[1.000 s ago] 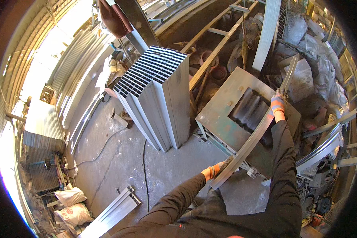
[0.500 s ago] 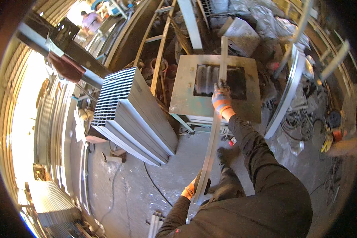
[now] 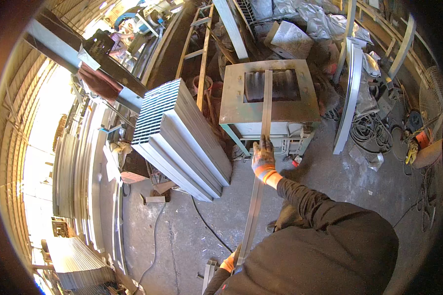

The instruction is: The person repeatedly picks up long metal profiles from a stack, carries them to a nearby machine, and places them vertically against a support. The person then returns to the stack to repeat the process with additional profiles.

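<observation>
A long, narrow grey metal profile (image 3: 267,110) slants from close to my body up to a green-grey metal stand (image 3: 231,101). Its far end lies over the dark rectangular opening in the stand's top. My right hand (image 3: 264,161), in a grey and orange glove, grips the profile around its middle, just short of the stand's near edge. Low in the view, my left hand (image 3: 228,263), gloved too, is closed around the near end; my dark clothing and the profile hide part of its fingers.
Left of the stand rises a tall stack of metal profiles (image 3: 194,150). More long profiles (image 3: 348,98) lean on the right, near coiled cable (image 3: 369,135). A black cable (image 3: 209,223) crosses the floor. Shorter metal pieces (image 3: 209,270) lie beside my left arm.
The profile has been drawn back toward me, its far end now over the stand's opening instead of beyond the stand. Both hands have moved nearer my body.
</observation>
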Motion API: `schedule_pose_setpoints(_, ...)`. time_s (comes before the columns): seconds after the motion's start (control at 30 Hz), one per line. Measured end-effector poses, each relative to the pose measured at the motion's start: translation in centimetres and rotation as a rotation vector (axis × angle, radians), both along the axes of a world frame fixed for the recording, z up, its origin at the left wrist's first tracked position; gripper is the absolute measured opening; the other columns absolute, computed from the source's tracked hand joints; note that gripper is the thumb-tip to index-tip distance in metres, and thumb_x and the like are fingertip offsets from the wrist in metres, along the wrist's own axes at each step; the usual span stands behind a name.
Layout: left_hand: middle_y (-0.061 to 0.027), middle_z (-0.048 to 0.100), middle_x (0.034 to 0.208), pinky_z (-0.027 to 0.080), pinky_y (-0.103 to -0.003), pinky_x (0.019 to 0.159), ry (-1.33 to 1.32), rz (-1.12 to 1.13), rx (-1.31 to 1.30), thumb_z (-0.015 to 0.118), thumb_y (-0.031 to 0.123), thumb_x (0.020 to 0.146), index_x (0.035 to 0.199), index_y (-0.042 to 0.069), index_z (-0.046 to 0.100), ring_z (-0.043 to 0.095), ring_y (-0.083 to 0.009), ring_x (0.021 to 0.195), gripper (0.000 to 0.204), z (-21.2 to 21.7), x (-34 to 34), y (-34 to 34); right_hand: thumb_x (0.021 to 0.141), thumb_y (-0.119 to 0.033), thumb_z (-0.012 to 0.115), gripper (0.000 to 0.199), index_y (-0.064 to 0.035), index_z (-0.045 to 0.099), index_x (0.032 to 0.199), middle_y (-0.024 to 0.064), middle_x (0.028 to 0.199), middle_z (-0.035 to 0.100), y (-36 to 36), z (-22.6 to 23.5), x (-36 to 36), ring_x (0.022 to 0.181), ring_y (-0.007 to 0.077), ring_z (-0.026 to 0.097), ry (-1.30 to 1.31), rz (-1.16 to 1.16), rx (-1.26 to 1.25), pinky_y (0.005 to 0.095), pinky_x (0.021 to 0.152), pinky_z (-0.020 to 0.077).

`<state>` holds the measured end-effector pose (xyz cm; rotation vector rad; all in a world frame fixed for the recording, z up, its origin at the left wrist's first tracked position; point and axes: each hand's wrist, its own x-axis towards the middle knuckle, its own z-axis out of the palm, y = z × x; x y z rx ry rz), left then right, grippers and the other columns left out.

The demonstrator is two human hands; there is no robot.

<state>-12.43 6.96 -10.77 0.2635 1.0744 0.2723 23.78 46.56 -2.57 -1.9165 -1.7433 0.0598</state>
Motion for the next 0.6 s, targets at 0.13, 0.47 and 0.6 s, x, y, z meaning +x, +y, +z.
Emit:
schedule_pose_setpoints(0.13, -0.0149, 0.077, 0.116, 0.059, -0.044, 0.092, 0.141, -0.152, 0.065, 0.060, 0.073, 0.107, 0.132, 0.006, 0.073, 0.073, -0.0243, 0.103, 0.073, 2.1, -1.4, -1.6, 0.098, -0.012, 0.064, 0.056, 0.0009, 0.066, 0.153, 0.0368, 0.177, 0.035, -2.6, -2.7, -0.6, 0.166, 0.0585, 0.029, 0.137, 0.058, 0.073, 0.0607, 0.139, 0.0223)
schedule_pose_setpoints(0.47, -0.0269, 0.079, 0.125, 0.057, -0.049, 0.102, 0.638, -0.466, 0.771, 0.072, 0.066, 0.103, 0.139, 0.001, 0.071, 0.074, -0.0397, 0.117, 0.074, 7.8, 12.9, 28.3, 0.109, -0.006, 0.054, 0.057, -0.0121, 0.057, 0.166, 0.0223, 0.179, 0.043, 27.7, -7.7, 16.9, 0.167, 0.0442, 0.037, -0.060, 0.297, 0.185, 0.0514, 0.139, 0.0298)
schedule_pose_setpoints(0.6, -0.0335, 0.078, 0.121, 0.060, -0.052, 0.098, 0.931, -0.466, 0.738, 0.065, 0.075, 0.103, 0.125, -0.002, 0.069, 0.076, -0.0458, 0.118, 0.080, 9.0, 23.5, 45.4, 0.114, -0.063, 0.049, 0.070, -0.0105, 0.064, 0.158, 0.0312, 0.147, 0.069, 47.3, -8.1, 22.5, 0.135, 0.0483, 0.068, -0.042, 0.231, -0.222, 0.0548, 0.114, 0.0538)
